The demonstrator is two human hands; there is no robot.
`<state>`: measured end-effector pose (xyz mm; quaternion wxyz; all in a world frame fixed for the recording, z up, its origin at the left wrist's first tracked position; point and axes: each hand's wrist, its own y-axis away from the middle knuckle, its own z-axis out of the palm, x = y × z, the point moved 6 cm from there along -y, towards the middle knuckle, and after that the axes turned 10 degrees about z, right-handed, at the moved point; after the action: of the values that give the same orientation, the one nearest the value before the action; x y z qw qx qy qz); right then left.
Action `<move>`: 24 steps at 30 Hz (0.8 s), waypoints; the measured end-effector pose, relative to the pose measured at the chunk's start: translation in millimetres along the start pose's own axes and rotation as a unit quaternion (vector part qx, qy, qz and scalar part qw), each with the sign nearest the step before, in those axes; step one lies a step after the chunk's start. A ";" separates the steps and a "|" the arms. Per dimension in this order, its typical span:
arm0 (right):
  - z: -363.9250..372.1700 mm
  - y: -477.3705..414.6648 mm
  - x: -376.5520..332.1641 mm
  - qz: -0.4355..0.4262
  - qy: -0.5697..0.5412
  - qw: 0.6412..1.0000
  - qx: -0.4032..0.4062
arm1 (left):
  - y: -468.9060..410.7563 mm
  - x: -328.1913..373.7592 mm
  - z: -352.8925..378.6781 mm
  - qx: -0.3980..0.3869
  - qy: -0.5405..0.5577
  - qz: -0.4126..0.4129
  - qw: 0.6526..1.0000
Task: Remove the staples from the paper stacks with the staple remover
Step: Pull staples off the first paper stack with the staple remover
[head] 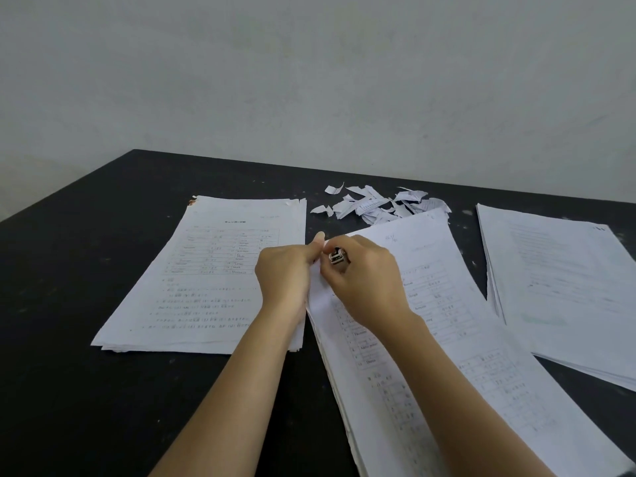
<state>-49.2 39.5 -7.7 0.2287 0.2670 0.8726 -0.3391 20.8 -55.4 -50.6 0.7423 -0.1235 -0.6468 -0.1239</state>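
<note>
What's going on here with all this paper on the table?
A person is working on the middle paper stack on a black table. The right hand holds a staple remover at its top left corner, while the left hand pinches that corner. Another stack lies to the left, a third to the right, and torn paper scraps sit behind.

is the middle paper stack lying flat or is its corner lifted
Corner lifted: the left hand pinches the middle stack top-left corner off the table.
</note>
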 end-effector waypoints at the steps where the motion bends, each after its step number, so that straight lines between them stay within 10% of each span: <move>1: 0.0 0.5 -0.7 -0.008 0.014 1.000 -0.006 | 0.2 0.6 0.3 0.000 -0.007 0.001 1.000; 9: 2.5 -3.5 1.5 -0.040 0.165 0.984 -0.050 | 5.4 3.5 9.6 -0.084 -0.045 0.002 0.995; 17: 1.7 1.6 7.3 0.016 -0.088 0.995 0.042 | 8.8 5.7 13.7 -0.103 -0.038 0.023 0.994; 24: -2.3 -36.2 70.0 0.352 -0.238 0.905 0.006 | 3.0 5.0 10.5 -0.099 -0.151 0.110 0.978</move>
<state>-124.9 40.2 -29.8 0.5326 0.4696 0.6391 -0.2955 12.7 -49.0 -44.4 0.6296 -0.2836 -0.7183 -0.0848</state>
